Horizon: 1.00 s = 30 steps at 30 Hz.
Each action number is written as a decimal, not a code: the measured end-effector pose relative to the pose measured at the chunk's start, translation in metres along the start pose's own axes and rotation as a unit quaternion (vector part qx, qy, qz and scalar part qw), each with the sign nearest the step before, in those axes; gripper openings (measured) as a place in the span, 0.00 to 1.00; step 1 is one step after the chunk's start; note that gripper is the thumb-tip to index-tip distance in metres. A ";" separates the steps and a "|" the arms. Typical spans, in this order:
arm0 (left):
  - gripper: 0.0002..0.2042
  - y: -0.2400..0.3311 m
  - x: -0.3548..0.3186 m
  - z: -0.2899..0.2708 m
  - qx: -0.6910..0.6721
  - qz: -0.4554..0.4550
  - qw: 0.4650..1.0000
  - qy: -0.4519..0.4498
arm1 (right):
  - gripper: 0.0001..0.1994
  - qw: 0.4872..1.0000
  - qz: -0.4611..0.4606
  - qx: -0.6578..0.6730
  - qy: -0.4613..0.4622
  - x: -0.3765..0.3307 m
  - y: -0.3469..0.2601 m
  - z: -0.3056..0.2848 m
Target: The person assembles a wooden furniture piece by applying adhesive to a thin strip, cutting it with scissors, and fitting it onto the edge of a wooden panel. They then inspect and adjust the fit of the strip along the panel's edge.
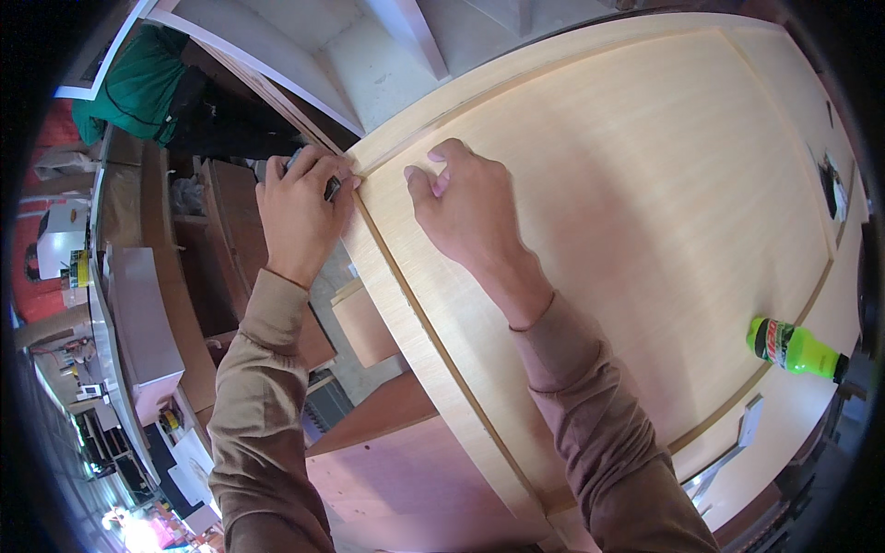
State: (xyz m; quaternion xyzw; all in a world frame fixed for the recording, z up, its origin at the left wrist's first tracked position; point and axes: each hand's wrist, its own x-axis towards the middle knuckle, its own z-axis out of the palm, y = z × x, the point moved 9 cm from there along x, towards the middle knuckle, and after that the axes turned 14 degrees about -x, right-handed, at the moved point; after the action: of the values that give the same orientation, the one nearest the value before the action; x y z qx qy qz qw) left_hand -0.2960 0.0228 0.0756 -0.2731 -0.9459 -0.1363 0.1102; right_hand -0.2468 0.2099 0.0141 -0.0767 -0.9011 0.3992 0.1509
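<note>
A large pale wood panel (645, 230) with a raised strip frame lies in front of me. At its left edge, near the far left corner, my left hand (304, 212) is closed around a small, dark object (332, 189). Fingers cover most of that object, so its kind does not show. The fingertips of this hand meet the edge strip (406, 276). Over the panel, to the right, hovers my right hand (470, 203). Its fingers are loosely curled, with a gap between thumb and forefinger and nothing visible in it.
A bright green bottle (800, 348) with a black cap lies on the panel's right side. Below the left edge stand brown wooden boxes (378, 452). A person in a green top (138, 88) bends at the far left. White framing (406, 37) rises behind the panel.
</note>
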 end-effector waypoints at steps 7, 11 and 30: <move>0.11 0.028 -0.001 0.008 0.108 0.068 0.991 0.031 | 0.16 0.999 -0.004 -0.043 0.026 0.001 0.002 0.000; 0.15 0.021 -0.002 0.010 0.086 0.049 0.995 0.010 | 0.17 0.999 -0.007 -0.028 0.033 0.000 0.002 -0.001; 0.14 -0.007 0.033 0.017 -0.200 -0.031 0.979 0.035 | 0.17 0.999 -0.009 -0.034 0.030 -0.001 -0.001 -0.001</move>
State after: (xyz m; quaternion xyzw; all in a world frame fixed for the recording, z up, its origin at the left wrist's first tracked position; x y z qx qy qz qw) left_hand -0.3291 0.0389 0.0676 -0.2551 -0.9031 -0.3356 0.0816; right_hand -0.2457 0.2098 0.0149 -0.0859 -0.9098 0.3646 0.1786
